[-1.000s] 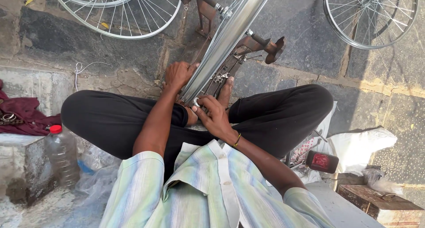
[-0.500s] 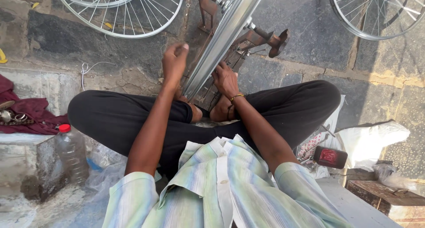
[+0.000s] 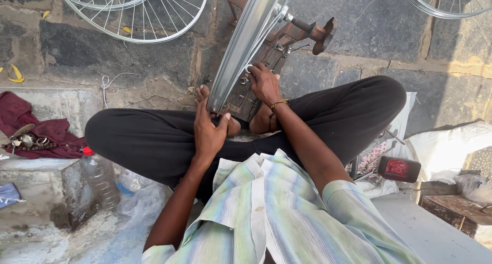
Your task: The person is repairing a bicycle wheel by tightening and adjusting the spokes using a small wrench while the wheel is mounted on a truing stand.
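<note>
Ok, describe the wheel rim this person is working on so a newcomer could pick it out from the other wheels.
Start at the crossed legs in black trousers. The silver wheel rim rises edge-on from between them, mounted on a rusty brown stand. The left hand and right hand grip it from either side; the spoked wheels lying flat on the stone floor go untouched.

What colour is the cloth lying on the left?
Dark red, a maroon cloth, seen in the head view.
</note>
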